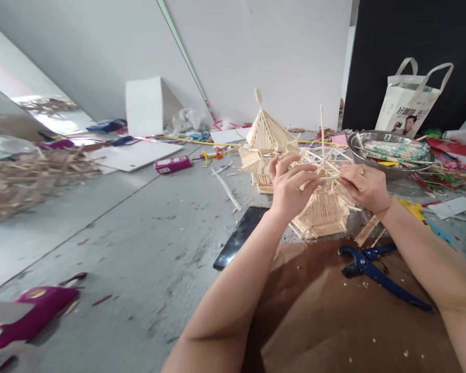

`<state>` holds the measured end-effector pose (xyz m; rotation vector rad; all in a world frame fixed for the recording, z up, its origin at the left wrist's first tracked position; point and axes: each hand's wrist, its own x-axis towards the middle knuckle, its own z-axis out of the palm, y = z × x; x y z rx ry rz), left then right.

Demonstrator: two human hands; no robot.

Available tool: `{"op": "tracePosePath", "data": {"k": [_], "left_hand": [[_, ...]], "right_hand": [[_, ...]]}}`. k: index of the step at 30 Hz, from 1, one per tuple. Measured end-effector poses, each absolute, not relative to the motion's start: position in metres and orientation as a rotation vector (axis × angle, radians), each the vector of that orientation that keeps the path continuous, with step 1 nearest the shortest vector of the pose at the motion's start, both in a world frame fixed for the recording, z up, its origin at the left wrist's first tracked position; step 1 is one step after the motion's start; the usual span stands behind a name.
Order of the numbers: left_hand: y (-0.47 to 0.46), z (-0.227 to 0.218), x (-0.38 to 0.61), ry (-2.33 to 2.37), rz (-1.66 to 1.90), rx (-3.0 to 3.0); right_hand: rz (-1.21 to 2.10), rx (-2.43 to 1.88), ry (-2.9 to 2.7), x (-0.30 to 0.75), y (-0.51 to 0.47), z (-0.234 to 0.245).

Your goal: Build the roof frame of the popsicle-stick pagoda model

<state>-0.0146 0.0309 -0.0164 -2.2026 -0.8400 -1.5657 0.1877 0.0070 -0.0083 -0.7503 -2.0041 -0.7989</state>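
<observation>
A small pavilion model point(323, 212) built of thin pale wooden sticks stands before me. Its open roof frame point(328, 167) has sticks fanning out and one rising upright from the middle. My left hand point(293, 184) has closed its fingers on the left side of this frame. On the other side, my right hand point(365, 185), with a ring, pinches the frame's right edge. The fingers partly cover what each one grips. Behind the left hand rises a finished-looking stick pagoda point(270, 132) with a pointed roof.
Blue pipe cutters point(384, 277) lie on brown paper point(318, 321). A black phone point(238, 238) rests by my left forearm. A metal bowl point(353, 147) holds packaged sticks, near a yellow glue gun point(413, 210). A purple tool point(42, 311) lies left; a white bag point(406, 103) stands behind.
</observation>
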Motion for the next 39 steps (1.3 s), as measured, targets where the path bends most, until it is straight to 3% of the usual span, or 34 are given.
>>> {"op": "tracePosePath", "data": {"k": [39], "left_hand": [[0.041,-0.004,-0.037,-0.704,-1.451,-2.307]], "right_hand": [[-0.752,-0.741,-2.0,0.187,0.006,-0.008]]}}
